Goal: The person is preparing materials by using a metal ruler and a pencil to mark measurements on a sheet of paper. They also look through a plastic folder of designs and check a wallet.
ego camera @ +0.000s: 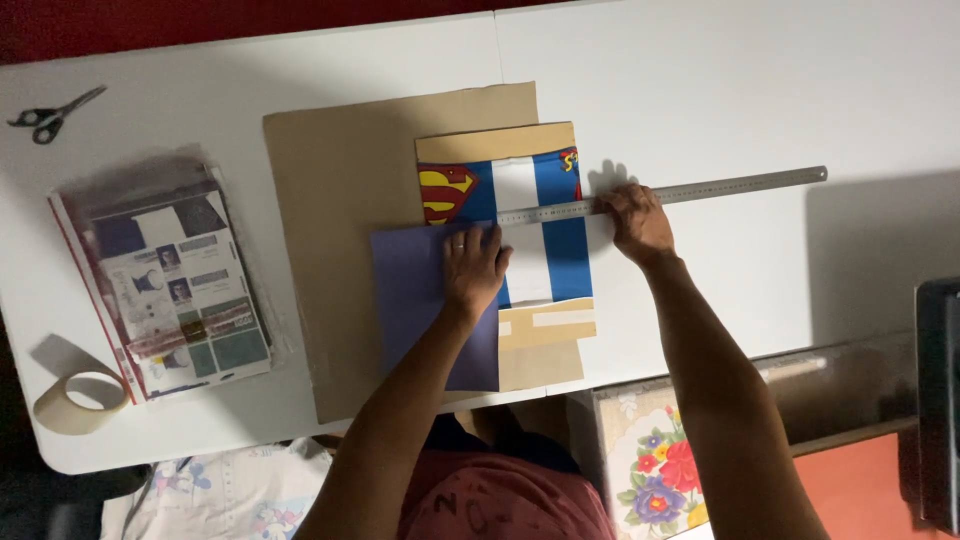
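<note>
A long steel ruler [720, 187] lies across a flat cardboard piece wrapped in blue, white and red printed paper [560, 245]. My right hand [636, 222] presses down on the ruler near the wrapped piece's right edge. My left hand [474, 266], with a ring on one finger, rests flat on a dark blue sheet of paper [410, 300] that overlaps the wrapped piece's left side, its fingertips touching the ruler's left end. All of this lies on a large brown cardboard sheet [340, 200] on the white table [700, 90].
Black scissors [50, 115] lie at the table's far left corner. A plastic sleeve of printed sheets [170, 285] sits at the left, with a roll of tan tape [80, 400] by the near edge. A floral-patterned box [650, 460] and a dark object [938, 400] stand to the lower right.
</note>
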